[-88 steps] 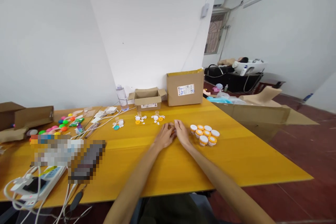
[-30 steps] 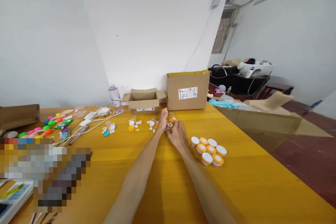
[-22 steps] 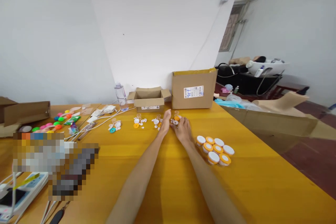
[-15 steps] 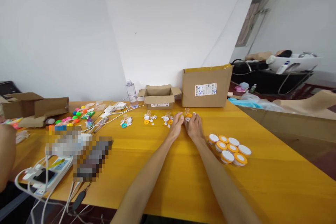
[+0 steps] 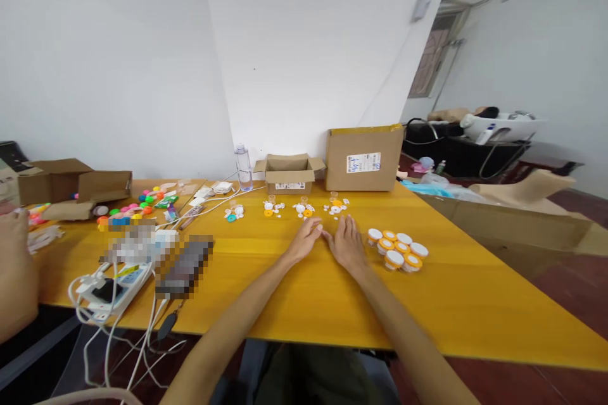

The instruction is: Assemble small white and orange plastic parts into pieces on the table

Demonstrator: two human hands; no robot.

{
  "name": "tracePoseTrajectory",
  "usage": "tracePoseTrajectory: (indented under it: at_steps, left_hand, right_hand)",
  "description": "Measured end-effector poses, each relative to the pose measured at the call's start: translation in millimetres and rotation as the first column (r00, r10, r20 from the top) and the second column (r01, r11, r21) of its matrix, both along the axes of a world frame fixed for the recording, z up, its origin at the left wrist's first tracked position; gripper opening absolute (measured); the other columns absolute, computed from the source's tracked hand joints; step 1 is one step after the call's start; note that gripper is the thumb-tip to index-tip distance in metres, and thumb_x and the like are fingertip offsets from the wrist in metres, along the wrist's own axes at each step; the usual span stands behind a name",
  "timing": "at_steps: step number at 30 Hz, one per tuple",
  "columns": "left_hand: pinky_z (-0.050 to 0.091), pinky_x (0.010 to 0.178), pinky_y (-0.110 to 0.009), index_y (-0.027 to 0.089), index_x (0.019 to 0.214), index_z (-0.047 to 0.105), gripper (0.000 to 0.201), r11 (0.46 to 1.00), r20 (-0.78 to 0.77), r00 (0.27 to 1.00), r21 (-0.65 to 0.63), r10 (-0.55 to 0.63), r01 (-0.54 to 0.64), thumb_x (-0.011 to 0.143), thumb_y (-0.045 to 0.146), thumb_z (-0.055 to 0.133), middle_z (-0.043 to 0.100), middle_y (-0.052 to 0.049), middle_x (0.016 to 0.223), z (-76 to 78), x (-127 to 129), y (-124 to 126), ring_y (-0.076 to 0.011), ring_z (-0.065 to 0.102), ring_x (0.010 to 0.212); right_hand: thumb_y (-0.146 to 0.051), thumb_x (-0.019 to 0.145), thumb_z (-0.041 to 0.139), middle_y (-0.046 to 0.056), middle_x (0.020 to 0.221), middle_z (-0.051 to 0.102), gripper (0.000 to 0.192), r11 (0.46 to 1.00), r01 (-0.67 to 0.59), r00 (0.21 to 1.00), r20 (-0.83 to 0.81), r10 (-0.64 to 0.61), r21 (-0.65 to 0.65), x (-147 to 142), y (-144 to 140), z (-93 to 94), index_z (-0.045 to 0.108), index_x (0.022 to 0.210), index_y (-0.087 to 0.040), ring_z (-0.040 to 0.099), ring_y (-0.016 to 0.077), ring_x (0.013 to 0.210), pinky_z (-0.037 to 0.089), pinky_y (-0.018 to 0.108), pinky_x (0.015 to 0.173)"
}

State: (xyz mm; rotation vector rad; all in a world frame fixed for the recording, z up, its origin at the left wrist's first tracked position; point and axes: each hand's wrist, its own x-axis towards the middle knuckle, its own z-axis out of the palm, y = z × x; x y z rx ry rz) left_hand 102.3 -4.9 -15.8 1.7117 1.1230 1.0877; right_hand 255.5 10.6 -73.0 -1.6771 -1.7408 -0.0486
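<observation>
My right hand (image 5: 346,243) rests palm down on the wooden table (image 5: 327,310), fingers stretched forward and nothing in them. Beside it lies my left hand (image 5: 304,240), also bare, its fingers extended and slightly curved; the two thumbs nearly meet. Just beyond my right fingertips is a pile of small white plastic parts (image 5: 335,209) with an orange ring (image 5: 337,203) and a clear cup (image 5: 334,195). Similar piles sit further left, one of them with a teal ring (image 5: 231,218). To the right of my right hand stand several small round containers (image 5: 394,258) with white and orange lids, grouped together.
At the back stand an open small carton (image 5: 289,181), a large closed box (image 5: 361,164) and a clear bottle (image 5: 244,168). On the left are a power strip (image 5: 116,294) with cables, colourful balls (image 5: 127,208) and another person's arm (image 5: 16,275).
Both hands have drawn back towards me from the rightmost pile, which now shows fully. The fingers of my right hand have straightened. The camera view has shifted.
</observation>
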Motion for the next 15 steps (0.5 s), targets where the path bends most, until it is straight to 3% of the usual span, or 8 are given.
tracePoseTrajectory:
  at_steps: [4, 8, 15]
  left_hand:
    - [0.045, 0.106, -0.039, 0.020, 0.113, 0.066, 0.029, 0.993, -0.093, 0.990, 0.037, -0.110, 0.114, 0.093, 0.036, 0.052, 0.070, -0.006, 0.118, 3.3, -19.9, -10.2, -0.0222, 0.062, 0.114]
    - [0.045, 0.105, -0.037, 0.021, 0.106, 0.069, 0.027, 0.976, -0.176, 0.970, 0.105, -0.169, 0.189, 0.092, 0.038, 0.052, 0.070, -0.006, 0.118, 7.0, -33.7, -15.5, -0.0215, 0.063, 0.112]
    - [0.045, 0.104, -0.037, 0.022, 0.105, 0.069, 0.026, 0.955, -0.246, 0.946, 0.151, -0.212, 0.254, 0.093, 0.032, 0.048, 0.071, -0.006, 0.117, 10.3, -37.1, -16.7, -0.0212, 0.062, 0.112]
  right_hand:
    - [-0.063, 0.091, 0.034, 0.026, 0.150, 0.042, 0.076, 0.996, -0.021, 0.997, 0.074, 0.028, -0.087, -0.5, -22.1, 0.2, 0.044, 0.141, -0.006, 0.035, 0.0345, 0.143, 0.027, 0.052, 0.115]
    - [-0.066, 0.093, 0.030, 0.021, 0.150, 0.045, 0.075, 0.985, -0.079, 0.983, 0.151, 0.101, -0.151, -0.4, -50.1, 2.1, 0.050, 0.140, -0.011, 0.036, 0.0321, 0.143, 0.028, 0.050, 0.115]
    - [-0.058, 0.096, 0.033, 0.016, 0.145, 0.053, 0.061, 0.977, -0.194, 0.937, 0.278, 0.212, -0.089, 8.0, -93.9, 11.0, 0.056, 0.135, -0.016, 0.044, 0.0298, 0.137, 0.031, 0.047, 0.114]
